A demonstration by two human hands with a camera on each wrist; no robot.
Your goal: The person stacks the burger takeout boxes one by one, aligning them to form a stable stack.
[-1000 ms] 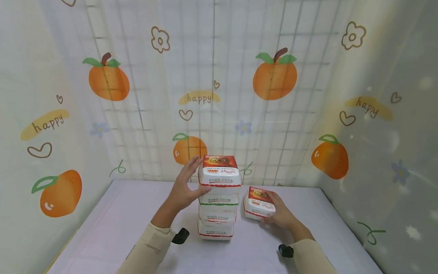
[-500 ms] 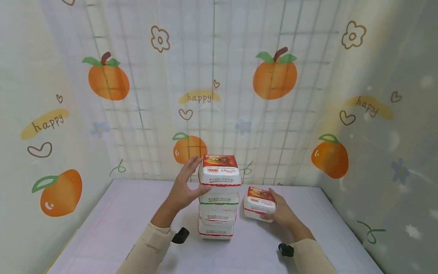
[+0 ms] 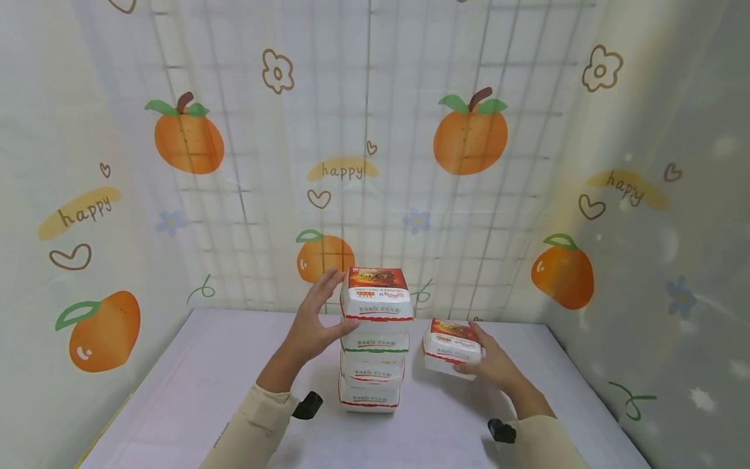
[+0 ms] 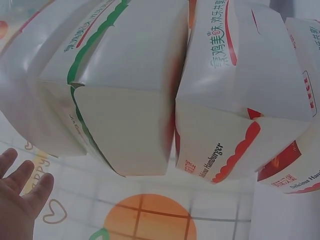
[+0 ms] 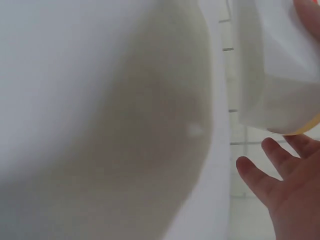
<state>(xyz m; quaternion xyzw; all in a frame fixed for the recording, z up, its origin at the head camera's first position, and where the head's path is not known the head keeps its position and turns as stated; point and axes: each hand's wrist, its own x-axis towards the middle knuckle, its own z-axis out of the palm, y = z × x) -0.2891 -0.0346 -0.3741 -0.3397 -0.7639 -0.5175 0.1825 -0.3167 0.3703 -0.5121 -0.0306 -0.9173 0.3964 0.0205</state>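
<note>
A stack of several white hamburger boxes [image 3: 374, 372] stands on the table in the head view. The uppermost box [image 3: 377, 303] has a red burger-picture lid, and a box with a green trim line [image 3: 375, 342] sits below it. My left hand [image 3: 307, 332] is at the left of the upper stack, fingers straight and thumb near the top box's lower front edge. To the right of the stack, my right hand [image 3: 495, 361] holds another hamburger box [image 3: 448, 348] by its right side, thumb in front. That box looks raised off the table in the right wrist view.
The table [image 3: 234, 352] has a pale cover. A curtain [image 3: 404, 130] printed with oranges hangs behind it and along both sides, with a wire grid showing through at the back.
The right hand has moved slightly right with its box, which now appears lifted a little, its shadow larger. The left hand and the stack stay as they were.
</note>
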